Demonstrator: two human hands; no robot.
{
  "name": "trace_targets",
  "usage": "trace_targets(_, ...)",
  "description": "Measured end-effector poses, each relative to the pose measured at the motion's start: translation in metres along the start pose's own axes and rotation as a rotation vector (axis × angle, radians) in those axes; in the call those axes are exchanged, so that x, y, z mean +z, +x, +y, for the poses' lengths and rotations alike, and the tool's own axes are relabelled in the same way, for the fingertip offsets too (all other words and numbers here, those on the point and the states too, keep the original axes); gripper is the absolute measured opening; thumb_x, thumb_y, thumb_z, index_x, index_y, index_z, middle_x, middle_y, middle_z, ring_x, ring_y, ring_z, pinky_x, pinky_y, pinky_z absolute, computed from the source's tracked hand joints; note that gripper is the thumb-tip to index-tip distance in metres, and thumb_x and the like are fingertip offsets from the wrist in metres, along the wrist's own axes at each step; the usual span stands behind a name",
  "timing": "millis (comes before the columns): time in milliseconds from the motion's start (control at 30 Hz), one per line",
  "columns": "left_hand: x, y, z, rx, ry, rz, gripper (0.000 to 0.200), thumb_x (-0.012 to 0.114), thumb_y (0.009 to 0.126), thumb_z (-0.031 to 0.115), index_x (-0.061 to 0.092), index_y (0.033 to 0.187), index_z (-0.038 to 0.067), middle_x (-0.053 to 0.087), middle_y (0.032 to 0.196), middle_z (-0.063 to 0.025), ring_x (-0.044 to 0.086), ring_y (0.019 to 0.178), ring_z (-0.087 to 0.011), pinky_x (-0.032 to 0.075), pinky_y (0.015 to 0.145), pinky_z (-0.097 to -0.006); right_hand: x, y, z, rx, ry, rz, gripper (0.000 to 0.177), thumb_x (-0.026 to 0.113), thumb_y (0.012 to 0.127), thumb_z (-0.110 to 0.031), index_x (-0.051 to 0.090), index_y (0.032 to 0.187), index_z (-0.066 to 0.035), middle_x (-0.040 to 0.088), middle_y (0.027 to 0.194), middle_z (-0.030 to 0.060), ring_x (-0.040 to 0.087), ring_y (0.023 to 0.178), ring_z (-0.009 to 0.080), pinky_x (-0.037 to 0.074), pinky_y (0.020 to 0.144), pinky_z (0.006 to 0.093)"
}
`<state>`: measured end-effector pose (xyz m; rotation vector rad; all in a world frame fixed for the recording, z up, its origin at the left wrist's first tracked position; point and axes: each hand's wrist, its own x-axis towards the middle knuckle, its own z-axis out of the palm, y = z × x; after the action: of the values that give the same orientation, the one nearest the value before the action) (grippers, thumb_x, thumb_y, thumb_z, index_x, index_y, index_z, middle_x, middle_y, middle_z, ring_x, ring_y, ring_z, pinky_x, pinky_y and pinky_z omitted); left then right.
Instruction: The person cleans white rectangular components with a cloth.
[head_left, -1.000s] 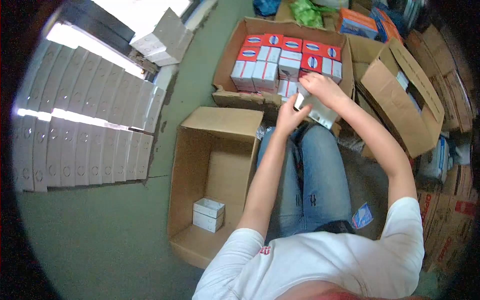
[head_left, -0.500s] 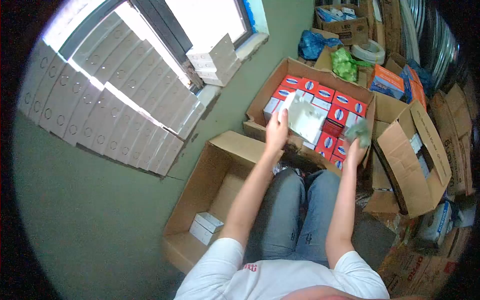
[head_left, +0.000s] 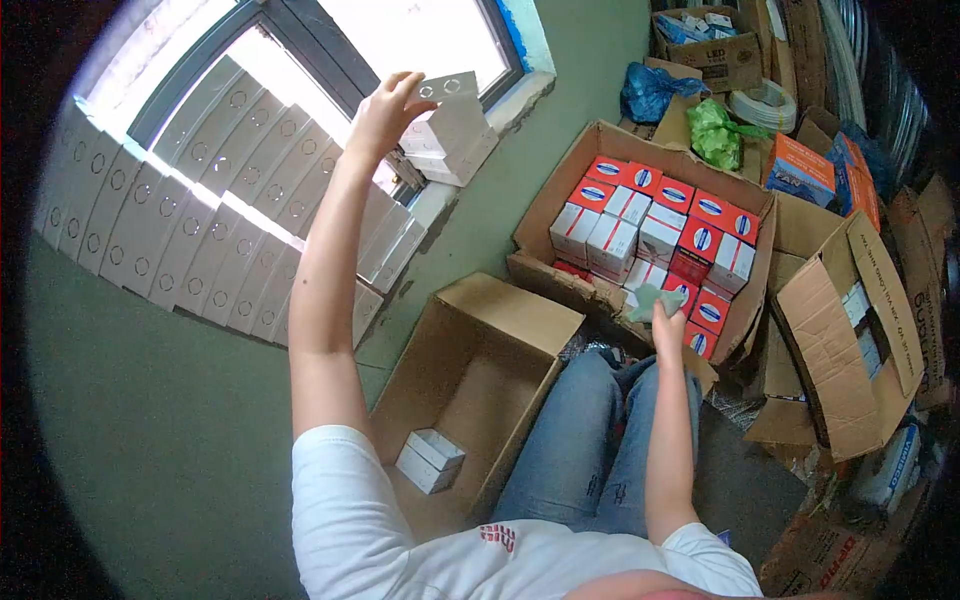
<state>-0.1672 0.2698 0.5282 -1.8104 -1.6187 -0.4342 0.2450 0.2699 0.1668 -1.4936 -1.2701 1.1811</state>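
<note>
My left hand (head_left: 388, 112) is raised at the window sill, its fingers closed on a white box (head_left: 440, 92) with round knockouts, at the top of a short stack (head_left: 455, 150). Low over the front edge of an open carton (head_left: 540, 275), my right hand (head_left: 668, 325) grips a pale green cloth (head_left: 652, 300). Inside that carton are several small red and white boxes (head_left: 697, 245). Rows of white boxes (head_left: 215, 215) stand stacked against the window at the left.
A deep carton (head_left: 470, 375) beside my legs holds small white boxes (head_left: 430, 460). Right of the red boxes lies another open carton (head_left: 840, 345). Farther back are a green bag (head_left: 715, 135), a blue bag (head_left: 655, 92) and a white coil (head_left: 765, 106).
My left hand has gone from above the red boxes up to the window stack, taking the white box along. My right hand has moved left and down with the cloth.
</note>
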Motion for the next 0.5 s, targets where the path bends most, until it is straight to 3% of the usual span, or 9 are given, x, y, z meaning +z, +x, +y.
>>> trace_targets(100, 0.001, -0.001, -0.008, -0.012, -0.028, -0.048, 0.041, 0.068, 0.08, 0.029, 0.058, 0.114, 0.007, 0.062, 0.106, -0.0178, 0.065, 0.088, -0.0323, 0.054, 0.074, -0.0377, 0.004, -0.005, -0.008, -0.04, -0.151, 0.02, 0.035, 0.059, 0.084, -0.029, 0.062, 0.098, 0.003, 0.066, 0.092, 0.0223, 0.063, 0.091, 0.0374, 0.046, 0.079, 0.0433)
trace_targets(200, -0.011, 0.002, -0.002, -0.096, 0.202, -0.317, 0.034, 0.063, 0.084, 0.031, 0.059, 0.104, 0.004, 0.064, 0.102, -0.015, 0.065, 0.088, -0.0317, 0.055, 0.071, -0.0396, 0.008, -0.001, -0.001, -0.118, -0.089, -0.06, 0.035, 0.058, 0.084, -0.029, 0.063, 0.097, 0.003, 0.066, 0.089, 0.0232, 0.063, 0.089, 0.0386, 0.047, 0.077, 0.0433)
trace_targets(300, -0.017, 0.004, 0.003, -0.133, 0.391, -0.474, 0.02, 0.056, 0.087, 0.019, 0.058, 0.097, 0.002, 0.065, 0.096, -0.0162, 0.066, 0.087, -0.031, 0.055, 0.069, -0.0408, 0.009, -0.001, -0.002, -0.109, -0.165, -0.055, 0.033, 0.058, 0.084, -0.028, 0.062, 0.096, 0.003, 0.066, 0.09, 0.0233, 0.063, 0.09, 0.0377, 0.046, 0.078, 0.0426)
trace_targets(400, -0.003, 0.003, -0.009, -0.146, 0.476, -0.453, 0.016, 0.053, 0.086, 0.012, 0.057, 0.096, 0.0, 0.066, 0.091, -0.0183, 0.065, 0.087, -0.0335, 0.055, 0.069, -0.0423, 0.01, -0.002, -0.001, -0.128, -0.153, -0.074, 0.033, 0.059, 0.084, -0.027, 0.061, 0.096, 0.004, 0.066, 0.09, 0.0232, 0.063, 0.09, 0.0375, 0.046, 0.077, 0.0423)
trace_targets(500, 0.007, 0.01, 0.007, -0.315, 0.41, -0.401, 0.023, 0.052, 0.087, 0.02, 0.057, 0.097, 0.0, 0.064, 0.091, -0.0223, 0.065, 0.087, -0.0365, 0.054, 0.071, -0.0442, 0.01, -0.003, -0.003, -0.124, -0.133, -0.096, 0.032, 0.059, 0.084, -0.026, 0.061, 0.096, 0.004, 0.066, 0.09, 0.0235, 0.063, 0.089, 0.0376, 0.046, 0.077, 0.0422)
